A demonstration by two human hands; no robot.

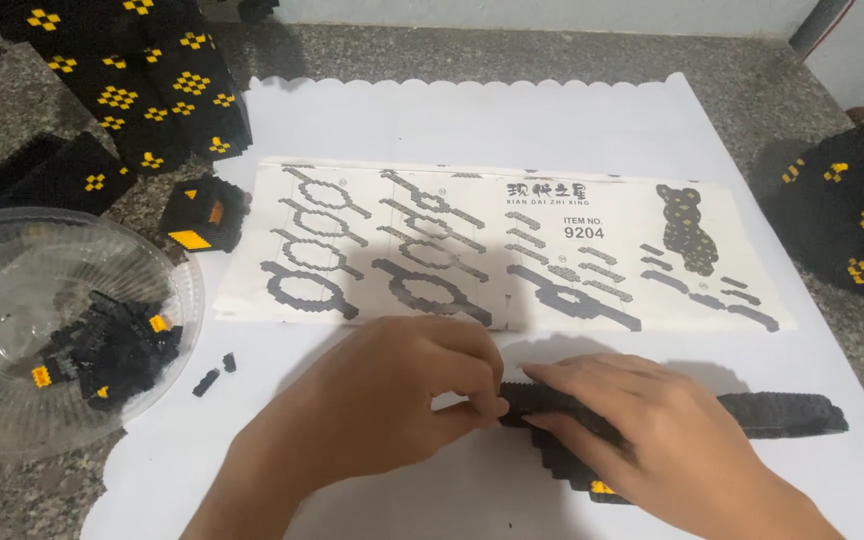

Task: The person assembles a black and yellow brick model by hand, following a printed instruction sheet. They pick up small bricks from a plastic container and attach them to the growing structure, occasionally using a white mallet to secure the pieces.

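A: What's on the far left from your feed?

B: I see a clear plastic bowl (pixel 12 290) on the grey stone surface (pixel 512 55), with a heap of loose black bricks (pixel 112 350) in it, a few yellow ones mixed in. Behind it, stacked black-and-yellow block sections (pixel 142 80), and a small cube-like block piece (pixel 207 212) just beside the paper's edge.

A: And the middle?

B: White scallop-edged sheet (pixel 472 125) covers the surface. On it lies a printed instruction sheet (pixel 492 250) with grey build diagrams. Two stray black bricks (pixel 214 372) sit on the white sheet, near the bowl.

A: Hands?

B: My left hand (pixel 382 400) is curled, fingertips pinched at the left end of a long black brick assembly (pixel 782 412). I can't tell if there's a separate brick in the pinch, too small. My right hand (pixel 642 430) lies over the assembly's middle, fingers closed down on it, pressing it to the sheet.

A: Where exactly is the assembly?

B: Lying flat on the white sheet, below the instruction sheet, running out to the right past my right hand. A yellow brick (pixel 602 488) shows at its lower edge.

A: Far right?

B: Another large black block build with yellow patches (pixel 852 210), on the stone, off the white sheet.
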